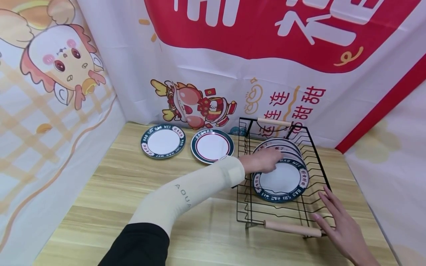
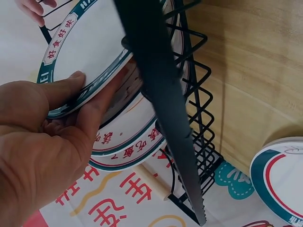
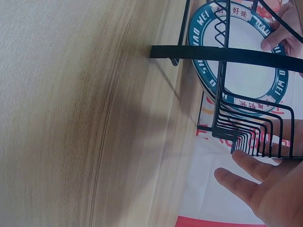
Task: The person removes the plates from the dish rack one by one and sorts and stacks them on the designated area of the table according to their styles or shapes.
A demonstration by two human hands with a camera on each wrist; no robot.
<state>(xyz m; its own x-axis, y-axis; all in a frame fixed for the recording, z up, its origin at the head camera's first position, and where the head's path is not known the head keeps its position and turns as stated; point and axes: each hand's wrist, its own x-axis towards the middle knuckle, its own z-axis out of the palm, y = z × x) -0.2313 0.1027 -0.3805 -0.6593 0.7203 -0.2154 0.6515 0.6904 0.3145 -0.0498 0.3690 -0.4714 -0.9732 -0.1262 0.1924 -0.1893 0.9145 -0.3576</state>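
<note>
A black wire dish rack with wooden handles stands on the table at the right, with several plates upright in its slots. My left hand reaches into the rack and grips the rim of the front plate, white with a dark green lettered border, thumb on its face. More plates with red and green rims stand behind it. My right hand lies open, fingers straight, against the rack's near right corner by the front wooden handle.
Two plates lie flat at the back of the wooden table: a green-rimmed plate and a red-and-green-rimmed plate. Printed cloth backdrops wall the table at the back and on both sides.
</note>
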